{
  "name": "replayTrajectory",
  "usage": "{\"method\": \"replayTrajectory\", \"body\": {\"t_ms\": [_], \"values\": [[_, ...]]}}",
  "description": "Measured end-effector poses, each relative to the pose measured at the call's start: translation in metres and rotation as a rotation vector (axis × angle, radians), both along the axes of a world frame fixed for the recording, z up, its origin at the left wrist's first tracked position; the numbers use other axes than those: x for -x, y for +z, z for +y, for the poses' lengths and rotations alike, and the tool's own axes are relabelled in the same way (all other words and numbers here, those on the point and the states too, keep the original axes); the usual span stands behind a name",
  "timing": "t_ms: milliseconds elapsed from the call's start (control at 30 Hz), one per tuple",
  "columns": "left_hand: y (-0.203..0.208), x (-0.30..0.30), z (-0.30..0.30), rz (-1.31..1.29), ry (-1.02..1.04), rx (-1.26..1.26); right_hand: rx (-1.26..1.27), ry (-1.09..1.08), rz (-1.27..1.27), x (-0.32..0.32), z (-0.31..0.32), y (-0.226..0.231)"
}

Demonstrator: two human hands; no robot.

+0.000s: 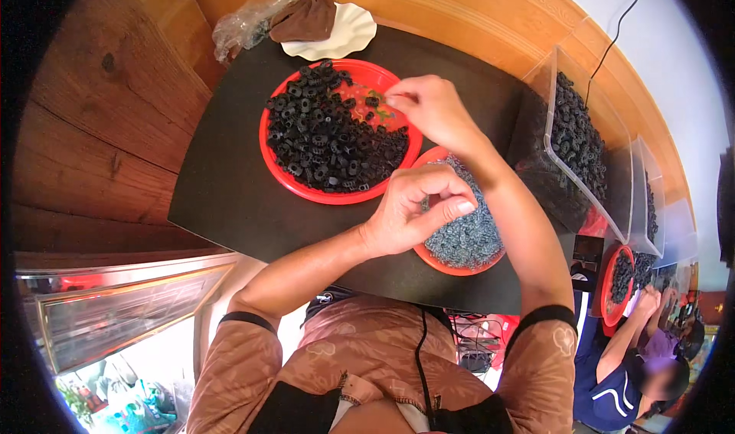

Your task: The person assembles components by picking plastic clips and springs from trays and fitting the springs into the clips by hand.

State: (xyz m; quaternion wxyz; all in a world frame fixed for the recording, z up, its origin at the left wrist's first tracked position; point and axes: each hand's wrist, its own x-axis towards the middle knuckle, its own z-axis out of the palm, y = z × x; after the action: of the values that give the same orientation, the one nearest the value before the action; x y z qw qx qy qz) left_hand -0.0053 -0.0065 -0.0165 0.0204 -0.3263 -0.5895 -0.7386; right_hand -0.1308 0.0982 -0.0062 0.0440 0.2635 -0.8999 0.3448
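Observation:
A round red basin point(300, 193) on the dark table holds a heap of small black plastic parts point(325, 139). Over its right rim reaches my right hand point(432, 108), thumb and fingers pinched together close to a few loose black parts; what lies between the tips is too small to make out. My left hand point(417, 208) is held above a smaller red bowl point(448, 269) full of tiny shiny grey-blue pieces point(463, 235). Its fingers are curled with the thumb pressed toward them, and anything inside is hidden. My right forearm crosses over the bowl's right side.
Behind the basin are a white scalloped plate point(348, 32), a brown cloth point(305, 19) and a crumpled clear bag point(249, 20). Clear bins point(553, 127) of black parts stand at right. Beyond them, another person point(612, 388) works at a red basin point(607, 300).

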Motion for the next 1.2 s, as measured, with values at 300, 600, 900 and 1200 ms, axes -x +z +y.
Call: {"method": "replayTrajectory", "body": {"t_ms": [300, 600, 900, 1200], "values": [[0.000, 0.004, -0.002, 0.034, 0.171, -0.014, -0.479, -0.072, 0.015, 0.029, -0.034, -0.015], [-0.002, 0.021, -0.002, -0.395, 0.347, -0.301, 0.104, -0.135, -0.127, -0.063, 0.031, 0.053], [-0.011, 0.022, 0.004, -0.548, 0.105, -0.228, -0.072, -0.111, -0.075, -0.108, 0.086, 0.043], [-0.016, 0.024, 0.000, -0.516, 0.086, -0.077, -0.280, 0.116, -0.060, -0.104, 0.099, 0.012]]}}
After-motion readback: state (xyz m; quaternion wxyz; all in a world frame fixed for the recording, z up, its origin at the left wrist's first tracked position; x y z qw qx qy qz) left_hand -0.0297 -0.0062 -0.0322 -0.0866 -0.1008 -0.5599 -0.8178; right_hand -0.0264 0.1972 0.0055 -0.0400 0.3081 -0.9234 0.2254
